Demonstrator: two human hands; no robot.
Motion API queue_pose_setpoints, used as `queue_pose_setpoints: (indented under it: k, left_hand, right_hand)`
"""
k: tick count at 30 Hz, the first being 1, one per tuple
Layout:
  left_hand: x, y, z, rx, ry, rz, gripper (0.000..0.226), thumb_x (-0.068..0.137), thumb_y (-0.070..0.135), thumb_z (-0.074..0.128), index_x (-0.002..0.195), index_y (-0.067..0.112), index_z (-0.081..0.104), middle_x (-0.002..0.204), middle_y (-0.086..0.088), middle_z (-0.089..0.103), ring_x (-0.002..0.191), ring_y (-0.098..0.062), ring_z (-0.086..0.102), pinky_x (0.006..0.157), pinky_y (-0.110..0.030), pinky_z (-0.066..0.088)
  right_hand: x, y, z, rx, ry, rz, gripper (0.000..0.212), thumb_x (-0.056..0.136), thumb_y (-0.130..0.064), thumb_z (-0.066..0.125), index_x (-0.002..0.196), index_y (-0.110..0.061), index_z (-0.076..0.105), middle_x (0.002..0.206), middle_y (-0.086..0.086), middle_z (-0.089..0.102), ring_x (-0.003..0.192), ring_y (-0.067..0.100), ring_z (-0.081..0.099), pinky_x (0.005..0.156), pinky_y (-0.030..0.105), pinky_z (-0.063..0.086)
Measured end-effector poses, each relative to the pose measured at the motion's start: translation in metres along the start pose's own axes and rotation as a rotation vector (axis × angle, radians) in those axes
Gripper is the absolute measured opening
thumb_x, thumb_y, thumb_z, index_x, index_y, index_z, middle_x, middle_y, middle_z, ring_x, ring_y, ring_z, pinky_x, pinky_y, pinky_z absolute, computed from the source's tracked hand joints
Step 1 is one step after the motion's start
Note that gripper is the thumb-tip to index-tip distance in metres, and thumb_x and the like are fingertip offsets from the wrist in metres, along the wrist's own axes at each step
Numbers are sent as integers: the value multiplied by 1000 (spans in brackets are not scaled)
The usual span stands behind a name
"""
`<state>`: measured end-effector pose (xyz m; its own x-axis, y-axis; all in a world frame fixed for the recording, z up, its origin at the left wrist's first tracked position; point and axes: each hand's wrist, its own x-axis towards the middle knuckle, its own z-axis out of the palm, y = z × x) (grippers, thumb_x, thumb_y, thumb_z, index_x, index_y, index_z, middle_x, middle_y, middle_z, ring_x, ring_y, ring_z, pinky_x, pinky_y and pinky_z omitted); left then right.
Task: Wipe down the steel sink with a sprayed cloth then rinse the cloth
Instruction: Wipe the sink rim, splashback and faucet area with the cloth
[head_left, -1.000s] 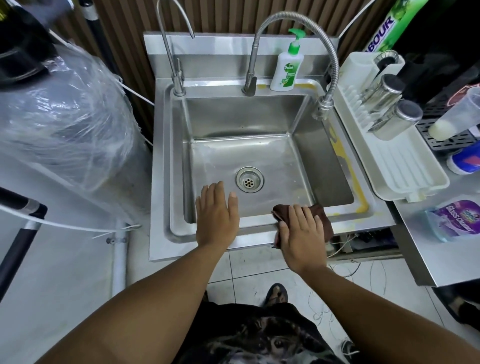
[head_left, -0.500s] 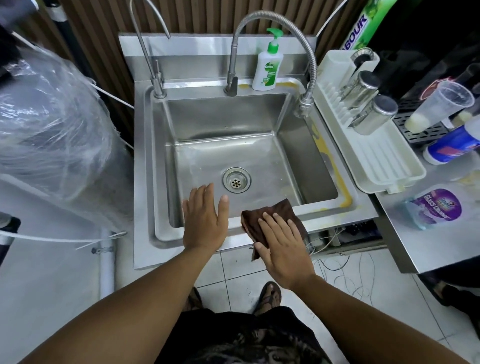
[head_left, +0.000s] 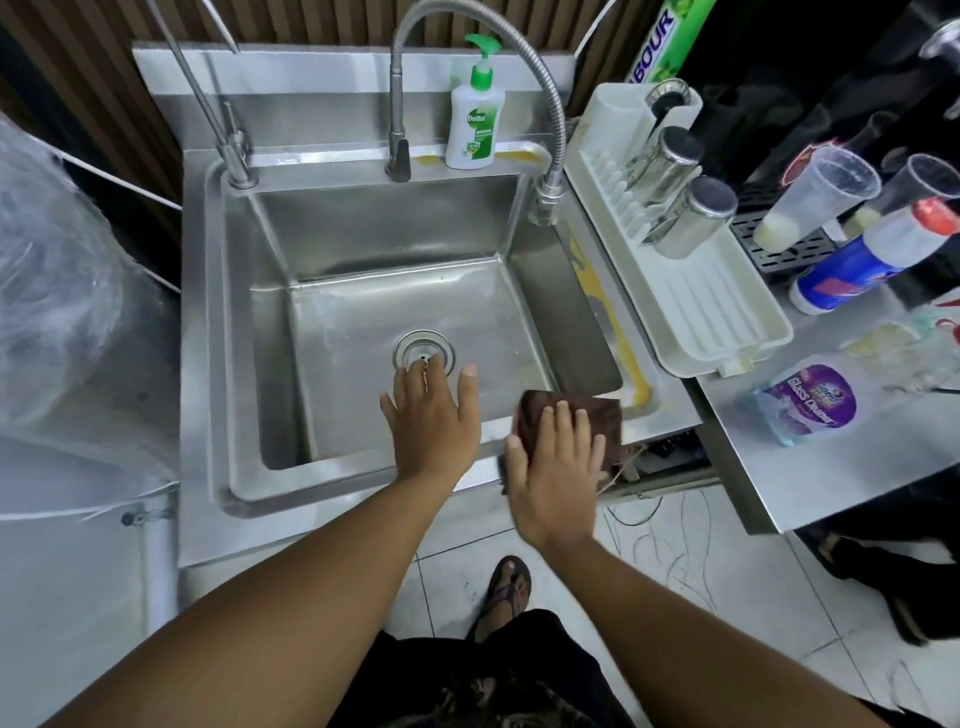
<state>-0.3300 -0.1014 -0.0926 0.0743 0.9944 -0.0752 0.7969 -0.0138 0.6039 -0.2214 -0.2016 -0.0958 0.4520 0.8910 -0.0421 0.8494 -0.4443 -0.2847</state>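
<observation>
Your brown cloth (head_left: 597, 415) lies flat on the front right corner of the steel sink (head_left: 322, 483), and your right hand (head_left: 556, 467) presses it down with straight, spread fingers, not gripping it. Your left hand (head_left: 434, 421) is flat and wide at the front rim, holding nothing, its fingers reaching out over the basin toward the drain (head_left: 423, 351). You look to be partway through the wipe: a yellow stain (head_left: 618, 322) runs along the right rim just beyond the cloth, so that edge seems to be left to do. The rinse has not begun, since no water shows at the hose tap (head_left: 550, 104). The basin holds no dishes and no standing water that I can see. A soap bottle (head_left: 474, 124) stands on the back ledge. The white rack (head_left: 717, 322) beside the sink holds 3 steel cups (head_left: 696, 215), all tilted. A plastic cup (head_left: 821, 197) farther right has a little pale liquid in it, and a glass cleaner pouch (head_left: 808, 400) lies on the counter.
</observation>
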Motion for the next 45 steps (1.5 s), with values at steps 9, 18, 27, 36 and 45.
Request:
queue_pose_setpoints:
  k: [9, 18, 27, 36, 45]
  left_hand:
    - [-8, 9, 19, 130, -73, 71, 81, 95, 63, 2, 150, 14, 36, 157, -9, 34, 148, -30, 21, 120, -58, 14]
    - [-7, 12, 17, 136, -90, 49, 84, 93, 66, -1, 154, 17, 31, 160, -7, 30, 150, -28, 17, 122, -56, 10]
    - [-7, 12, 18, 137, -98, 62, 84, 94, 66, 1, 153, 15, 31, 160, -8, 32, 149, -28, 18, 122, -56, 11]
    - [-7, 11, 18, 137, -91, 66, 83, 95, 65, 0, 151, 15, 34, 157, -8, 35, 148, -28, 21, 121, -56, 14]
    - [-6, 11, 19, 145, -89, 66, 83, 95, 63, 1, 150, 13, 37, 155, -9, 39, 146, -30, 25, 119, -57, 17]
  right_hand:
    - [26, 99, -28, -68, -33, -58, 80, 99, -67, 9, 153, -14, 35, 164, 5, 29, 154, 23, 12, 125, 46, 8]
    - [41, 62, -23, -22, -8, 291, 96, 92, -70, 6, 157, -2, 23, 166, 18, 13, 154, 33, 2, 124, 51, 3]
    - [26, 54, -26, -132, -98, 17, 90, 94, -71, 9, 158, -9, 23, 166, 9, 20, 154, 24, 12, 125, 42, 7]
    - [52, 47, -25, -130, -148, 264, 86, 100, -65, 14, 159, -2, 10, 168, 16, 6, 155, 30, -1, 124, 48, -1]
    - [41, 56, -21, -141, -95, 204, 82, 101, -61, 19, 157, -1, 18, 166, 17, 16, 154, 31, 9, 123, 48, 8]
